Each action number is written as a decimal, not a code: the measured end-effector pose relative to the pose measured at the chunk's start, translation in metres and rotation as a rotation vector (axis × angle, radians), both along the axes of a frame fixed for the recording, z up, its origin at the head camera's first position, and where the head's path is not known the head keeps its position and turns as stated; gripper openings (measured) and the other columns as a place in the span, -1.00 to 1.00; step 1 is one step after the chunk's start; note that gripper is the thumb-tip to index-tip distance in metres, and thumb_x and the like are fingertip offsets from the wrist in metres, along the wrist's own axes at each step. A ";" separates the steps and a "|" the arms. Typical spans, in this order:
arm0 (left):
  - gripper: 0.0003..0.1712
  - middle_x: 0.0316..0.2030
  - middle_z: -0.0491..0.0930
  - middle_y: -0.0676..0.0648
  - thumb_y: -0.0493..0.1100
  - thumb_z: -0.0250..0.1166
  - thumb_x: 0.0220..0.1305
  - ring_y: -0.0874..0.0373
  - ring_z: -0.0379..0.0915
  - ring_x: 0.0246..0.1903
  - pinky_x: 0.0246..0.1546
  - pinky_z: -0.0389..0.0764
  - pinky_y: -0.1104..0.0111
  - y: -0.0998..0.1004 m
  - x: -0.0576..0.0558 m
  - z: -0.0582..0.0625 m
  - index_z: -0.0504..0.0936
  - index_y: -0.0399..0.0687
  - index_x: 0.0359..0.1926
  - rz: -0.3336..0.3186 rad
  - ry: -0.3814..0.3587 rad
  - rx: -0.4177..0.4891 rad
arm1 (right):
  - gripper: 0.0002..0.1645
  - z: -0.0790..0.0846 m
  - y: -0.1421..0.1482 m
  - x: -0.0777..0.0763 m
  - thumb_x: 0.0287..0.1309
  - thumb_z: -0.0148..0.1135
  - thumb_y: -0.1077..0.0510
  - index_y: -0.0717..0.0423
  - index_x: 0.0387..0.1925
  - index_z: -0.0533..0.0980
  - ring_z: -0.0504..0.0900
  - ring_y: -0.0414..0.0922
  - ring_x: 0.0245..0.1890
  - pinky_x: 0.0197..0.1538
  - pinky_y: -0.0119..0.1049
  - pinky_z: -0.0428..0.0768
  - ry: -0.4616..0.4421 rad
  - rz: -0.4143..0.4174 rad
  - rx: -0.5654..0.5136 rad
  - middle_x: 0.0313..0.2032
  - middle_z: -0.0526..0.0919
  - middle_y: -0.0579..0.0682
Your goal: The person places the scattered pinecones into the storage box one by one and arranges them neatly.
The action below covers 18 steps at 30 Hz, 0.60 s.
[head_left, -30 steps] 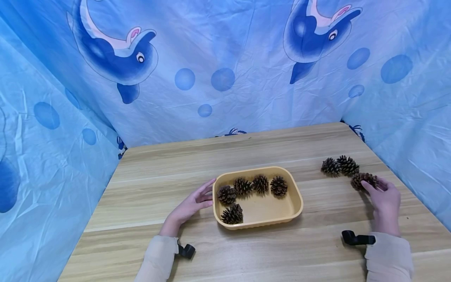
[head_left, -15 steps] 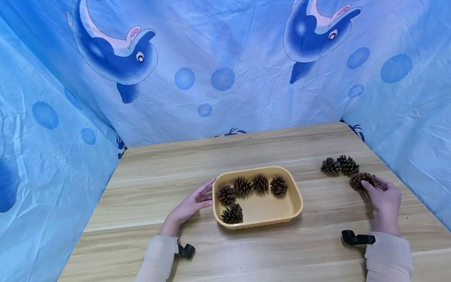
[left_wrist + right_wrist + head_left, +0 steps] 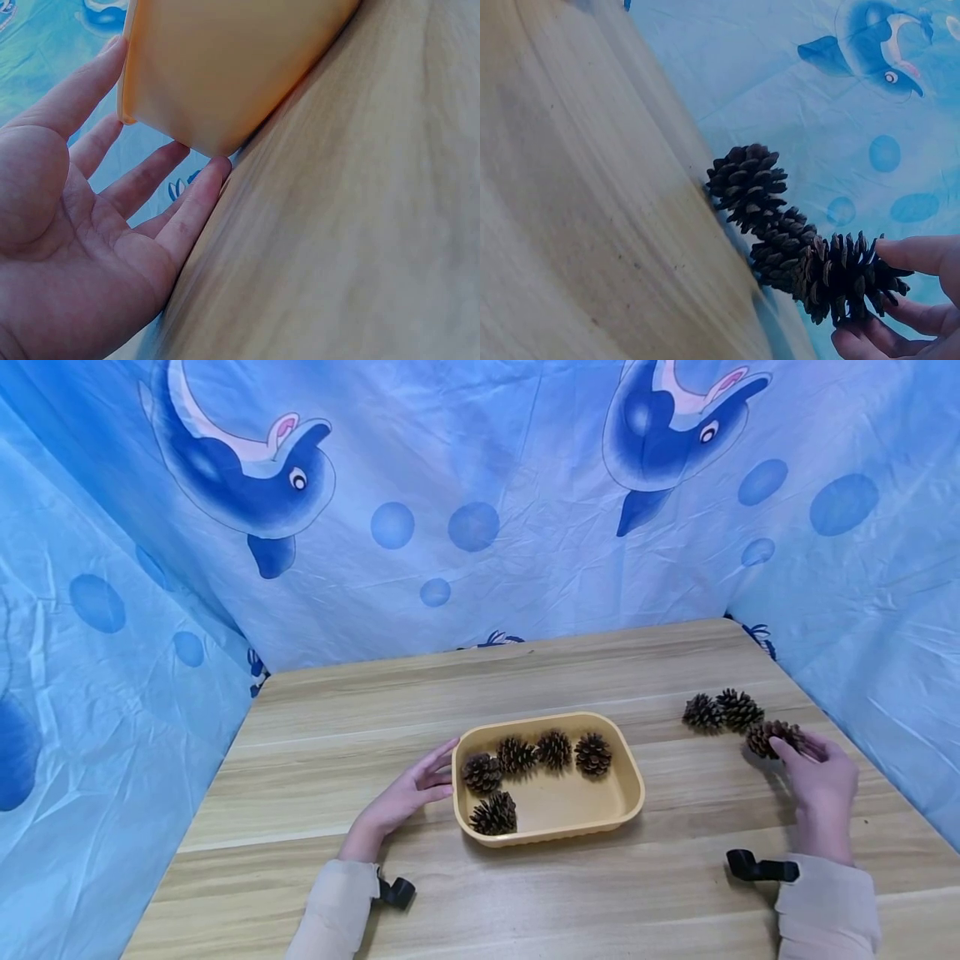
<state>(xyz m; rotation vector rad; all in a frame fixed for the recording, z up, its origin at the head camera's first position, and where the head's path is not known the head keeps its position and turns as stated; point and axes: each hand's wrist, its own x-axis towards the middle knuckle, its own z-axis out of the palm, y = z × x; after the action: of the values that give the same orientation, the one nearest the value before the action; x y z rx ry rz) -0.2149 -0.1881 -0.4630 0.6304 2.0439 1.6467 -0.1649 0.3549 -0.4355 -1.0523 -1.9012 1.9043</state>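
A crinkled blue fabric backdrop (image 3: 555,585) is rising behind the table's far edge and along both sides, printed with cartoon dolphins (image 3: 262,485) and round bubbles (image 3: 473,527). Below it, the table (image 3: 570,893) is showing pale, streaky wood grain, its far corners rounding off. And at the middle of that top, a mustard-yellow tub (image 3: 567,802) is sitting, smooth and plastic-looking, a rounded rectangle with sloping walls and a rolled rim. On the flanks, beige sleeves (image 3: 330,906) are covering the forearms, each with a black wrist mount (image 3: 763,868) jutting out. The left hand (image 3: 405,795) is spreading its fingers loosely, their tips touching the tub's left end. Over by the table's right edge, the right hand (image 3: 821,777) is pinching a woody brown pine cone (image 3: 771,737), scales flaring, between thumb and fingers! Just beyond it, two loose pine cones (image 3: 702,713) are lying side by side toward the table's far right corner. Five more cones (image 3: 516,755) are lining the tub's far wall and left end.
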 end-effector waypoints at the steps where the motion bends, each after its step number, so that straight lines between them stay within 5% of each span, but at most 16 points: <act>1: -0.09 0.47 0.05 -0.30 -0.19 0.23 0.31 -0.33 0.21 0.33 0.33 0.37 -0.03 0.000 0.000 0.000 -0.07 0.13 0.54 0.002 0.001 -0.002 | -0.30 0.001 -0.001 0.000 0.05 0.43 0.03 -0.19 0.24 0.38 0.41 -0.53 -0.40 -0.42 -0.78 0.46 -0.007 0.003 0.012 -0.41 0.43 -0.47; 13: -0.10 0.47 0.06 -0.31 -0.21 0.21 0.32 -0.34 0.22 0.33 0.33 0.38 -0.03 0.000 0.000 0.000 -0.07 0.12 0.54 0.000 0.003 0.002 | -0.23 0.015 -0.012 0.001 -0.01 0.47 0.00 -0.16 0.28 0.39 0.42 -0.52 -0.31 -0.39 -0.80 0.43 0.033 -0.021 0.024 -0.39 0.45 -0.50; 18: -0.11 0.47 0.06 -0.31 -0.22 0.21 0.33 -0.34 0.22 0.33 0.33 0.37 -0.04 0.000 0.000 0.000 -0.07 0.12 0.54 -0.001 0.002 0.004 | -0.49 0.018 -0.018 0.002 0.00 0.48 0.11 -0.22 0.01 0.52 0.47 -0.57 -0.39 -0.38 -0.81 0.47 0.126 -0.005 0.005 -0.45 0.51 -0.50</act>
<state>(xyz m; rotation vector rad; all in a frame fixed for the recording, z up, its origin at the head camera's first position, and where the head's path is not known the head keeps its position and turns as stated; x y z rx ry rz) -0.2147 -0.1878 -0.4628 0.6345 2.0414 1.6505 -0.1633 0.3369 -0.4172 -0.9120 -1.8312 1.9136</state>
